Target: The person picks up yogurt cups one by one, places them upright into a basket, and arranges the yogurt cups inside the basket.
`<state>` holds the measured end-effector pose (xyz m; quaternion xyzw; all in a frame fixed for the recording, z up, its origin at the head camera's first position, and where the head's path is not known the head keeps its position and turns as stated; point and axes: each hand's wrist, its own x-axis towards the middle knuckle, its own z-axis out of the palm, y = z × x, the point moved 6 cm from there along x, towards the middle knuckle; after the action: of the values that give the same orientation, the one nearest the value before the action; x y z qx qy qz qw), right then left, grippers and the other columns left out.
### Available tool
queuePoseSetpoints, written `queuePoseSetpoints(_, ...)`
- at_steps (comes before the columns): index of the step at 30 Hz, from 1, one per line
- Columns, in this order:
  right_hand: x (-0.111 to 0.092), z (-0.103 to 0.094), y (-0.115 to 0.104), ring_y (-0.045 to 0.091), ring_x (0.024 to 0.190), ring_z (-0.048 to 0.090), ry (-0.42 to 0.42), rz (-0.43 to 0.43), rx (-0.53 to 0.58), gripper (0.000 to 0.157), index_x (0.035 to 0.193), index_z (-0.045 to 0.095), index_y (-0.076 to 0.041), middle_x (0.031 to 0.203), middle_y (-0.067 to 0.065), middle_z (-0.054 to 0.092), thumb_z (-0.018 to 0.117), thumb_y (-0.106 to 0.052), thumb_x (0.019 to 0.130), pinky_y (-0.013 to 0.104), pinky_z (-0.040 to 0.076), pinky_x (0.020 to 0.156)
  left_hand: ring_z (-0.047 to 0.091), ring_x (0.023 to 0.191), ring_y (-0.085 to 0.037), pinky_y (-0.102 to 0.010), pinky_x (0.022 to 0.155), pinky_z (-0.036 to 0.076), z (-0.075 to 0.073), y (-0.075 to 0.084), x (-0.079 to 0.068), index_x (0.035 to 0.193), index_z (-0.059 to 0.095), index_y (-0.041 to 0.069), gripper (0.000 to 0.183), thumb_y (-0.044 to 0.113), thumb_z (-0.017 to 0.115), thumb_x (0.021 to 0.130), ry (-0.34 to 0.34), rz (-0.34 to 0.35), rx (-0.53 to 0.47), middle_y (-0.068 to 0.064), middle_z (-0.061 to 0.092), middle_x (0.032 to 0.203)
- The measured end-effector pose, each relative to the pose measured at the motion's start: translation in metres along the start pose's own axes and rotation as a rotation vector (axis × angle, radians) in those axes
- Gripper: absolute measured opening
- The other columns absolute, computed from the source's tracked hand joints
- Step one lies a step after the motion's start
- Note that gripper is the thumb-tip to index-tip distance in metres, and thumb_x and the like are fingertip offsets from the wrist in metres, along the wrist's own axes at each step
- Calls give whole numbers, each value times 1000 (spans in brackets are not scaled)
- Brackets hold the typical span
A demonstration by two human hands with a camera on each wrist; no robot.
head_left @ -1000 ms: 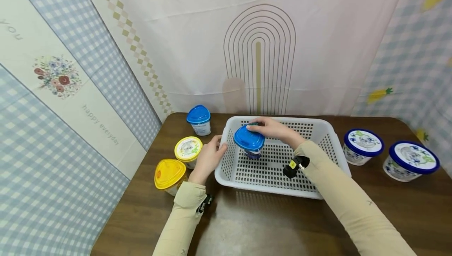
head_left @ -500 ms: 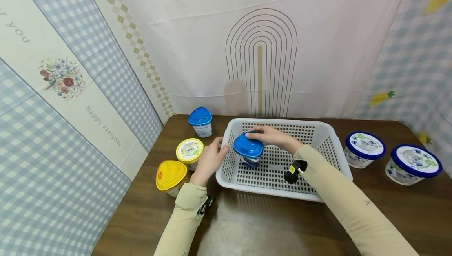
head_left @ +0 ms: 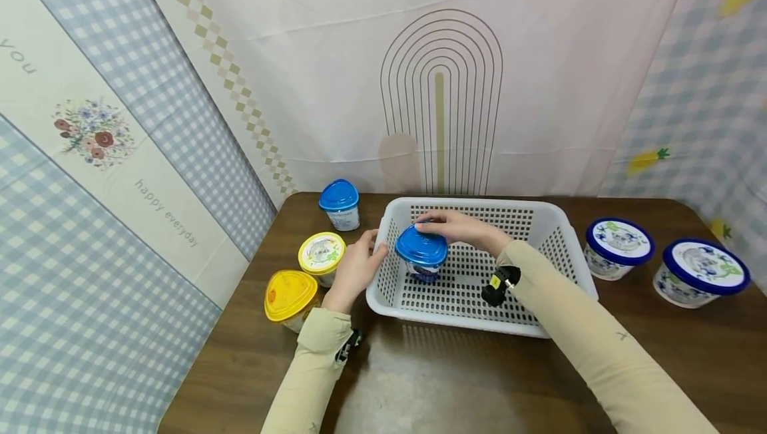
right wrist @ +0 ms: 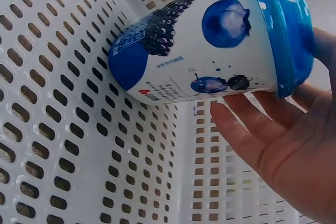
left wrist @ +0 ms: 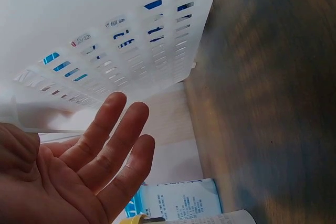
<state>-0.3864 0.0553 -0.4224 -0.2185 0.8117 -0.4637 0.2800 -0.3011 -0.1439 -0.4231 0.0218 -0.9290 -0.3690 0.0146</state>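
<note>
So the right hand (head_left: 458, 227) has a proper hold on the blue-lidded tub (head_left: 421, 247), thumb on the lid and fingers round the far side. That tub sits right under those fingers, inside the white basket (head_left: 461, 323), close to its left wall. There are blueberries and a blackberry printed on the side; can't tell if its bottom touches the basket floor.

The left hand (head_left: 356, 266) is pinching the basket's left rim pretty loosely, thumb inside, with three fingers spread along the outside.

Just left of the left fingers is a round yellow-lidded tub (head_left: 321, 253), and nearer that wrist there's an all-yellow lid tub (head_left: 290, 295). Another blue tub (head_left: 339, 204) stands beyond the left fingertips. Well off to the right of the right fingers, two navy-lidded tubs (head_left: 620, 247) sit on the table (head_left: 419, 381).
</note>
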Motion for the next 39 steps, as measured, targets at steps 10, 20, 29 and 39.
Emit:
queuePoseSetpoints(10,2,-25,-12,32,125,57,-10,-81,-105,55,142,57,-12,143,15,54,61,-46,99,43,54,95,70,85,-23,-40,73,61,6,9,11,145,50,6,49,33,53,103,38,-18,-2,-15,69,114)
queuePoseSetpoints(20,-2,-47,-11,33,124,56,-16,-152,-218,58,144,53,-8,144,16,52,61,-44,99,48,52,96,71,86,-24,-41,74,61,9,15,20,145,49,5,49,32,52,103,55,-33,0,-16,69,116)
queuePoseSetpoints(29,-22,-58,-9,39,130,52,10,-182,-347,69,147,48,-3,144,20,52,66,-46,96,52,45,105,71,86,-24,-41,73,61,12,20,24,145,50,5,49,32,52,103,63,-17,-4,-16,69,115)
queuePoseSetpoints(39,-39,-49,-9,42,131,50,-3,-200,-354,92,153,35,0,151,22,44,76,-48,87,55,46,103,71,87,-24,-42,73,61,13,16,25,145,49,6,50,32,53,103,63,-45,-32,-16,68,119)
